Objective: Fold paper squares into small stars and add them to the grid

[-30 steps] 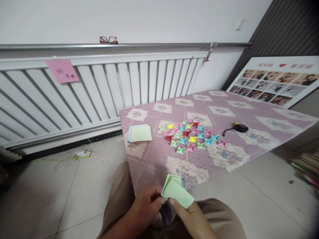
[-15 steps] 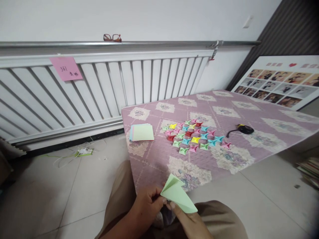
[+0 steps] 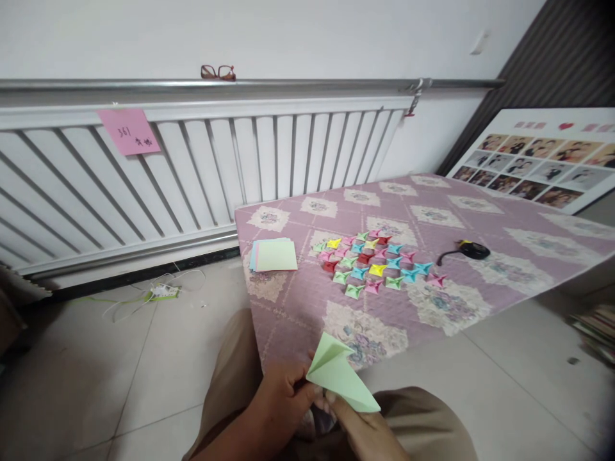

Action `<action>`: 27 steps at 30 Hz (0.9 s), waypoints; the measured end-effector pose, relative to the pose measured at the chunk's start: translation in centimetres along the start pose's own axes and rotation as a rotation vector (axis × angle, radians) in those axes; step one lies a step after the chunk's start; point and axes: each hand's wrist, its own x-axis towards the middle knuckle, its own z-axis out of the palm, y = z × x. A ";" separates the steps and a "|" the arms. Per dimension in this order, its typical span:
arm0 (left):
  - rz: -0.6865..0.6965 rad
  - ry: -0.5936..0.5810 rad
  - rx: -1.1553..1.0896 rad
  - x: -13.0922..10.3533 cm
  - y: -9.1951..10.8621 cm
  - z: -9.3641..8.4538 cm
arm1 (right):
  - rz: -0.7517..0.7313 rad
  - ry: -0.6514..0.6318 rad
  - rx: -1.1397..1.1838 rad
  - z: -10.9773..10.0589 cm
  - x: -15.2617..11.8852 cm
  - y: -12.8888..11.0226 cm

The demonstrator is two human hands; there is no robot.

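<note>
A pale green sheet of folded paper [image 3: 341, 374] is held over my lap, just in front of the table's near edge. My left hand [image 3: 291, 387] pinches its left corner, with the thumb on the near side and fingers partly hidden behind. Along the lower edge, my right hand [image 3: 353, 416] grips the paper between thumb and fingers. An upper flap stands up from the sheet, leaving a creased pocket. Beyond it, several small folded paper pieces [image 3: 365, 259] in green, pink, yellow, blue and red lie in rows on the purple floral tablecloth [image 3: 293, 307].
A stack of coloured paper sheets [image 3: 276, 255] lies at the table's left side. Farther right is a black corded object [image 3: 473, 250]. A white radiator [image 3: 298, 150] runs behind the table, and a power strip [image 3: 163, 292] with cables sits on the floor at left.
The green paper has shifted very slightly left and up in my hands. Both hands keep their hold, and the things on the table have not moved.
</note>
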 end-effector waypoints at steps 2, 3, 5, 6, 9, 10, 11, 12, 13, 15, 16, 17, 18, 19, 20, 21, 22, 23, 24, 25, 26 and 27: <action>-0.010 -0.009 -0.012 -0.1 0.3 -0.1 | -0.003 -0.008 -0.019 0.1 -0.1 -0.4; -0.011 -0.011 -0.015 -0.1 0.4 -0.2 | -0.005 -0.010 -0.024 0.1 -0.1 -0.5; 0.005 -0.012 0.008 -0.2 0.3 -0.5 | -0.012 0.001 -0.026 0.2 0.0 -0.5; 0.014 -0.009 0.035 -0.2 0.3 -0.6 | -0.015 0.009 -0.026 0.1 0.0 -0.4; 0.014 0.006 0.124 -0.4 -0.1 -0.8 | -0.027 0.038 -0.025 0.1 0.2 0.2; 0.007 0.008 0.137 -0.4 -0.2 -0.9 | -0.036 0.044 -0.027 0.0 0.2 0.4; 0.003 0.009 0.139 -0.4 -0.3 -0.8 | -0.044 0.051 -0.031 0.0 0.2 0.5; 0.000 0.011 0.135 -0.4 -0.3 -0.8 | -0.053 0.055 -0.040 0.0 0.3 0.5; 0.000 0.016 0.128 -0.3 -0.4 -0.7 | -0.059 0.056 -0.052 0.0 0.3 0.5; -0.006 0.028 0.116 -0.3 -0.5 -0.6 | -0.057 0.057 -0.074 0.0 0.3 0.4; -0.011 0.031 0.110 -0.3 -0.5 -0.5 | -0.051 0.059 -0.079 0.0 0.3 0.3; -0.018 0.032 0.102 -0.2 -0.6 -0.5 | -0.046 0.056 -0.080 0.0 0.3 0.2; -0.029 0.031 0.090 -0.2 -0.6 -0.4 | -0.043 0.049 -0.078 0.0 0.3 0.1; -0.039 0.029 0.074 -0.2 -0.7 -0.4 | -0.043 0.041 -0.076 0.0 0.3 -0.1; -0.044 0.025 0.058 -0.2 -0.8 -0.5 | -0.048 0.033 -0.077 0.0 0.3 -0.2; -0.047 0.021 0.041 -0.2 -0.9 -0.5 | -0.058 0.029 -0.083 0.0 0.3 -0.4; -0.050 0.015 0.029 -0.2 -0.9 -0.5 | -0.072 0.029 -0.093 0.0 0.3 -0.5; -0.050 0.005 0.022 -0.2 -0.9 -0.6 | -0.088 0.033 -0.104 0.0 0.3 -0.7; -0.051 -0.007 0.022 -0.2 -1.0 -0.6 | -0.106 0.039 -0.114 0.0 0.3 -0.8; -0.058 -0.015 0.028 -0.2 -0.9 -0.7 | -0.123 0.043 -0.122 0.1 0.3 -1.0; -0.068 -0.017 0.035 -0.2 -0.9 -0.7 | -0.139 0.044 -0.128 0.2 0.3 -1.1; -0.078 -0.014 0.040 -0.2 -0.9 -0.7 | -0.154 0.041 -0.127 0.3 0.3 -1.2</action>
